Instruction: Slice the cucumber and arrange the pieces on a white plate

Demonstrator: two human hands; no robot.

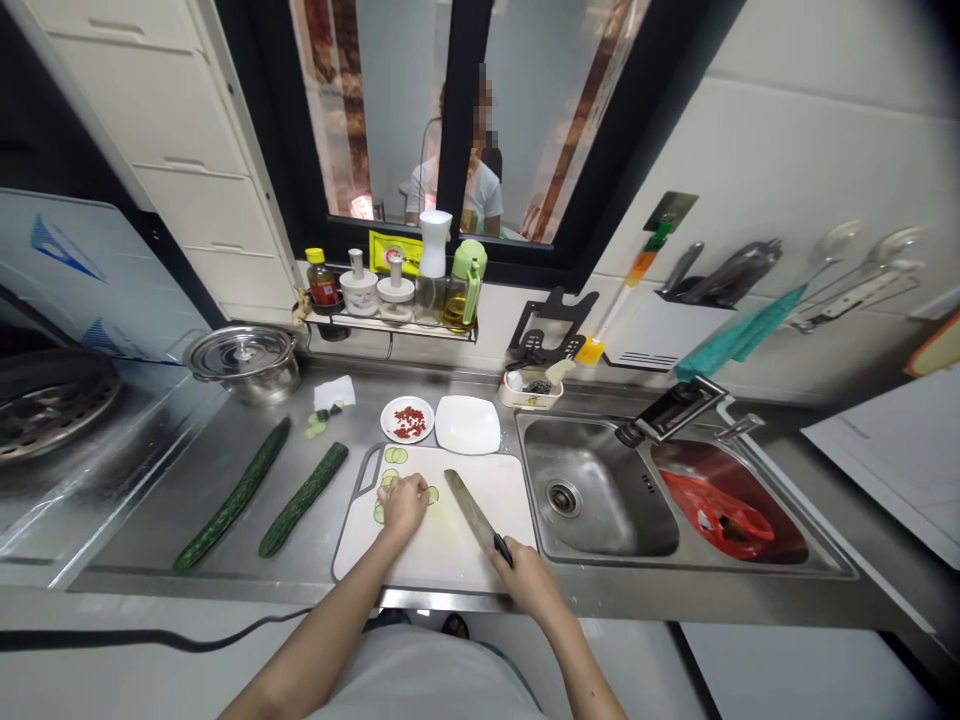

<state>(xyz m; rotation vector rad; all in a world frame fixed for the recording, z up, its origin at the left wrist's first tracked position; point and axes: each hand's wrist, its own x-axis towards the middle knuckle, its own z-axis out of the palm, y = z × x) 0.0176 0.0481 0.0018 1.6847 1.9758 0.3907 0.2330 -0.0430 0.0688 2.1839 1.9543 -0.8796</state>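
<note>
On the white cutting board (450, 545) my left hand (403, 503) lies curled over cucumber slices (395, 456), fingers closed on something I cannot make out. My right hand (525, 578) grips the black handle of a knife (471, 512). Its blade points up and left across the board, close to my left hand. More slices lie at the board's top left corner. Two whole cucumbers (304, 499) (234, 497) lie on the steel counter left of the board.
Behind the board stand a small plate of red chopped bits (407, 419) and an empty white plate (468, 424). A sink (600, 495) with a red bag (720, 515) is to the right. A steel pot (244, 362) and a condiment shelf (390, 290) are at the back. A person is behind the window.
</note>
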